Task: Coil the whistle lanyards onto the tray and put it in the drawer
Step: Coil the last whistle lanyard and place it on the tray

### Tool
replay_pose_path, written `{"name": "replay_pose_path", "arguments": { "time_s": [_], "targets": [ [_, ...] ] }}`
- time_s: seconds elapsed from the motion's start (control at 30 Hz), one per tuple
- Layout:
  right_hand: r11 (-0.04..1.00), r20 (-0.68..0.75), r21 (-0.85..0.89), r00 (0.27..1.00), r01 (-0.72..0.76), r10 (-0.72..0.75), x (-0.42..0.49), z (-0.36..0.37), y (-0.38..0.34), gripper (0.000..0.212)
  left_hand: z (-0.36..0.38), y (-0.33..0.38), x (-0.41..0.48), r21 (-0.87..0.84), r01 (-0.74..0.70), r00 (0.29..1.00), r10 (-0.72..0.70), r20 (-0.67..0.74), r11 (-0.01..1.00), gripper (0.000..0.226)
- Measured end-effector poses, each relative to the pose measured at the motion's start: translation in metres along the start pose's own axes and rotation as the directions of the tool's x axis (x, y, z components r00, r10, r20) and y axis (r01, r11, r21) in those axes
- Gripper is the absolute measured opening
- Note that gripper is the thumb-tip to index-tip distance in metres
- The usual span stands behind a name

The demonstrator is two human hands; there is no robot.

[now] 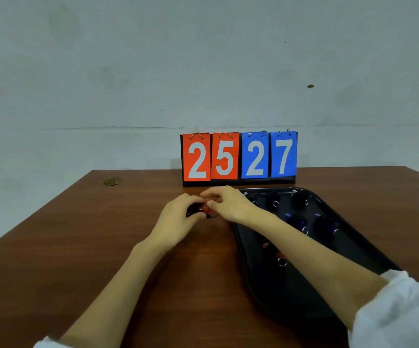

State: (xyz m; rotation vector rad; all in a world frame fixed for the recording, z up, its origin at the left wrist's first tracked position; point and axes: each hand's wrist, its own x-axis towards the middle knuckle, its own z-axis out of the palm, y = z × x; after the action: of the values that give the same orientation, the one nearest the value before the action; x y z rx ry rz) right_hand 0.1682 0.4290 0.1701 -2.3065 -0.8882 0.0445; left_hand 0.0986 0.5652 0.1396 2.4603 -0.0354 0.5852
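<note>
Both hands meet over the brown table point(77, 247), just left of the black tray point(253, 247). My left hand point(178, 217) grips a black coiled lanyard point(192, 209) with a red whistle point(205, 209). My right hand point(226, 203) pinches the same bundle from the right, its forearm crossing the tray. On the tray lie several coiled lanyards: black ones with metal rings point(275, 200) along the far edge, blue whistles point(296, 221) in the middle, a red whistle point(280, 256) with a ring nearer me. Part of the held bundle is hidden by my fingers.
A flip scoreboard point(239, 158) reading 25 and 27 stands at the table's far edge against the wall, right behind my hands. A small brownish object point(112, 182) lies at the far left of the table. No drawer is in view.
</note>
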Motion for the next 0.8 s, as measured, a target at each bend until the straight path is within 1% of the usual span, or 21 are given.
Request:
{"name": "replay_pose_path", "arguments": {
  "time_s": [0.07, 0.17, 0.23, 0.3, 0.33, 0.4, 0.43, 0.47, 0.5, 0.57, 0.6, 0.63, 0.7, 0.73, 0.77, 0.8],
  "targets": [
    [0.999, 0.041, 0.042, 0.999, 0.017, -0.018, -0.008, -0.012, 0.005, 0.028, 0.0, 0.009, -0.003, -0.071, -0.029, 1.0, 0.03, 0.007, 0.997, 0.037],
    [0.972, 0.055, 0.218, 0.996, -0.083, 0.073, -0.021, -0.029, 0.014, 0.029, 0.002, 0.02, -0.005, -0.152, -0.033, 0.999, 0.033, -0.002, 0.988, 0.041],
    [0.941, -0.015, 0.305, 0.987, -0.148, 0.161, -0.03, -0.037, 0.021, 0.032, 0.001, 0.023, -0.004, -0.211, 0.014, 1.0, -0.016, -0.007, 0.977, 0.042],
    [0.888, -0.126, 0.415, 0.954, -0.197, 0.271, -0.037, -0.046, 0.03, 0.034, -0.004, 0.023, -0.002, -0.262, 0.076, 0.996, -0.086, -0.026, 0.962, 0.033],
    [0.846, -0.16, 0.487, 0.929, -0.219, 0.333, -0.04, -0.05, 0.034, 0.034, -0.007, 0.022, 0.0, -0.298, 0.105, 0.991, -0.124, -0.048, 0.949, 0.026],
    [0.709, -0.158, 0.667, 0.886, -0.23, 0.436, -0.046, -0.058, 0.042, 0.036, -0.011, 0.02, 0.001, -0.423, 0.164, 0.968, -0.228, -0.105, 0.891, 0.02],
    [0.617, -0.132, 0.756, 0.872, -0.219, 0.471, -0.048, -0.061, 0.044, 0.037, -0.012, 0.019, 0.002, -0.514, 0.196, 0.948, -0.296, -0.12, 0.835, 0.02],
    [0.536, -0.103, 0.818, 0.863, -0.209, 0.494, -0.05, -0.064, 0.045, 0.036, -0.013, 0.017, 0.002, -0.615, 0.222, 0.922, -0.368, -0.121, 0.757, 0.02],
    [0.484, -0.085, 0.851, 0.855, -0.205, 0.512, -0.052, -0.066, 0.045, 0.036, -0.014, 0.014, 0.002, -0.715, 0.236, 0.892, -0.439, -0.11, 0.659, 0.02],
    [0.421, -0.077, 0.888, 0.844, -0.184, 0.53, -0.055, -0.069, 0.046, 0.034, -0.016, 0.008, 0.004, -0.839, 0.245, 0.824, -0.561, -0.084, 0.485, 0.021],
    [0.373, -0.07, 0.914, 0.844, -0.159, 0.531, -0.057, -0.071, 0.047, 0.034, -0.018, 0.005, 0.005, -0.873, 0.249, 0.795, -0.603, -0.062, 0.418, 0.023],
    [0.302, -0.055, 0.945, 0.846, -0.128, 0.53, -0.057, -0.073, 0.046, 0.033, -0.019, 0.001, 0.006, -0.902, 0.25, 0.775, -0.632, -0.033, 0.353, 0.023],
    [0.073, 0.004, 0.996, 0.842, -0.051, 0.539, -0.057, -0.079, 0.046, 0.03, -0.019, -0.003, 0.005, -0.941, 0.248, 0.745, -0.666, 0.036, 0.228, 0.022],
    [-0.044, 0.034, 0.999, 0.834, -0.012, 0.55, -0.056, -0.082, 0.046, 0.027, -0.019, -0.005, 0.005, -0.945, 0.261, 0.73, -0.681, 0.061, 0.196, 0.022],
    [-0.12, 0.055, 0.993, 0.824, 0.016, 0.564, -0.056, -0.085, 0.046, 0.022, -0.018, -0.008, 0.005, -0.937, 0.29, 0.709, -0.701, 0.073, 0.196, 0.023],
    [-0.152, 0.065, 0.988, 0.813, 0.029, 0.579, -0.056, -0.087, 0.047, 0.021, -0.017, -0.01, 0.005, -0.929, 0.313, 0.688, -0.722, 0.079, 0.197, 0.024]
  ]
}}
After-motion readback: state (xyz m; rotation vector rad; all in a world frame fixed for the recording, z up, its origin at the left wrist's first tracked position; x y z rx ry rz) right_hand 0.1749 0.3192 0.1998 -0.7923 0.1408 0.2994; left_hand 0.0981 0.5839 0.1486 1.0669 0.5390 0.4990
